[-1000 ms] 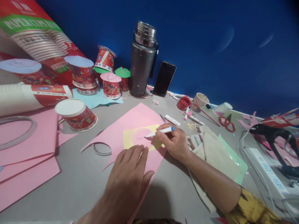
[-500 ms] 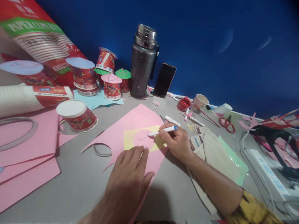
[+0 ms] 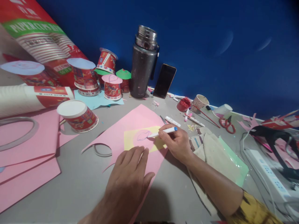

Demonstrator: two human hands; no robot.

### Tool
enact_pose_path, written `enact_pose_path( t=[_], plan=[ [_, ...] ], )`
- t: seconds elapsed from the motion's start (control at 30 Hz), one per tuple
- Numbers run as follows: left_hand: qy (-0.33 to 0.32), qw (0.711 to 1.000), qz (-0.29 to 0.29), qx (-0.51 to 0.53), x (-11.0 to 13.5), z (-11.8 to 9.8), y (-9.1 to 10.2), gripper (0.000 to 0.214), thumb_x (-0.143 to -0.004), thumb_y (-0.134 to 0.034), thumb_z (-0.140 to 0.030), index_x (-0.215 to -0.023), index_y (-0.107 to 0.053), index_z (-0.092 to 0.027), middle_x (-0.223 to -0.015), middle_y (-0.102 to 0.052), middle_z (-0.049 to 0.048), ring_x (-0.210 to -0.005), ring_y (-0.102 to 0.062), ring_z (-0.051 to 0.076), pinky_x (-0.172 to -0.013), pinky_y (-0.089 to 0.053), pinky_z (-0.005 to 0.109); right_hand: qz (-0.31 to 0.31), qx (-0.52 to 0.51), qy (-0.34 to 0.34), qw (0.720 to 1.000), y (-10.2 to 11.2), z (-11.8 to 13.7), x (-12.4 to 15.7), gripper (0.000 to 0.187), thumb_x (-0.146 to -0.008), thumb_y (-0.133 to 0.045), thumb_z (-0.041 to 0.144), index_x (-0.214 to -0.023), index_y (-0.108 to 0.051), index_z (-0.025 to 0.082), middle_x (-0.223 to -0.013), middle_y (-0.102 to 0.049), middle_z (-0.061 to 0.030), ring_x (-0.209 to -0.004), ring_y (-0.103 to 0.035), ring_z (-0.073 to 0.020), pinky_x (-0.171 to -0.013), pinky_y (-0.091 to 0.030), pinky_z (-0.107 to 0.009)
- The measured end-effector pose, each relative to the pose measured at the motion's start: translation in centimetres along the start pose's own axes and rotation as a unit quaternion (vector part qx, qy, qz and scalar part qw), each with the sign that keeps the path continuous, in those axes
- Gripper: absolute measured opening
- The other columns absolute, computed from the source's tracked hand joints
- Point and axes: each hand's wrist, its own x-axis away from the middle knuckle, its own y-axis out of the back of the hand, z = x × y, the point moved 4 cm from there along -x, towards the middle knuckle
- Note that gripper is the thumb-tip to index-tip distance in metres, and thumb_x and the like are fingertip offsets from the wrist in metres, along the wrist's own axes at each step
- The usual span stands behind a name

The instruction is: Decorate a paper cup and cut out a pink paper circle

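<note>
My right hand [image 3: 176, 141] is closed round a white marker [image 3: 163, 132] with a blue end cap. Its tip touches a pink round shape drawn on a yellow paper square [image 3: 133, 139]. That square lies on a pink sheet [image 3: 123, 124] in the middle of the grey table. My left hand [image 3: 128, 179] lies flat with fingers stretched out, pressing the pink sheet just below the yellow square.
Red paper cups [image 3: 78, 114] and cup sleeves stand at the left, with a steel flask [image 3: 143, 62] and a leaning phone [image 3: 164, 80] behind. More pink sheets [image 3: 25, 155] lie left. Cloth [image 3: 210, 146], red scissors [image 3: 226, 123], markers, a glue gun [image 3: 273, 137] and power strip [image 3: 266, 169] lie right.
The marker tip has shifted slightly right along the drawn shape. My left hand has stayed flat on the pink sheet.
</note>
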Motion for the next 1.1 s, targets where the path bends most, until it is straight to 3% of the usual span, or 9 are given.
enact_pose_path(
  t=[0.4, 0.57, 0.8, 1.1],
  plan=[
    [-0.003, 1.000, 0.005, 0.002, -0.1, 0.0, 0.1, 0.034, -0.097, -0.056, -0.020, -0.129, -0.060, -0.007, -0.116, -0.071, 0.0176, -0.106, -0.064, 0.033, -0.089, -0.047, 0.047, -0.009, 0.016, 0.008, 1.000, -0.1, 0.8, 0.1, 0.016, -0.087, -0.066, 0.031, -0.079, -0.073, 0.019, -0.068, -0.072, 0.0000, -0.049, -0.053, -0.0101, -0.051, -0.043, -0.023],
    [-0.007, 1.000, -0.005, -0.003, -0.1, 0.0, 0.1, 0.035, -0.097, -0.056, -0.020, -0.129, -0.060, -0.007, -0.117, -0.072, 0.0183, -0.108, -0.064, 0.034, -0.090, -0.047, 0.047, -0.048, 0.025, 0.001, 0.999, 0.4, 0.5, 0.0, 0.018, -0.088, -0.066, 0.034, -0.080, -0.072, 0.019, -0.059, -0.067, 0.0013, -0.047, -0.051, -0.0107, -0.048, -0.041, -0.023],
    [-0.007, 1.000, -0.012, -0.006, -0.1, 0.0, 0.1, 0.034, -0.098, -0.054, -0.019, -0.129, -0.060, -0.007, -0.117, -0.072, 0.0180, -0.109, -0.064, 0.033, -0.091, -0.048, 0.047, -0.036, 0.009, 0.001, 0.999, -0.1, 0.4, -0.1, 0.018, -0.088, -0.067, 0.034, -0.082, -0.074, 0.019, -0.067, -0.073, -0.0018, -0.053, -0.061, -0.0131, -0.050, -0.045, -0.023],
    [0.005, 1.000, -0.006, -0.002, 0.3, -0.2, -0.1, 0.039, -0.094, -0.060, -0.017, -0.131, -0.061, -0.005, -0.122, -0.069, 0.0199, -0.115, -0.060, 0.037, -0.093, -0.049, 0.051, -0.013, 0.011, 0.023, 1.000, -0.8, 0.2, -0.2, 0.017, -0.087, -0.067, 0.033, -0.088, -0.077, 0.019, -0.069, -0.074, -0.0009, -0.052, -0.058, -0.0124, -0.054, -0.047, -0.025]
  ],
)
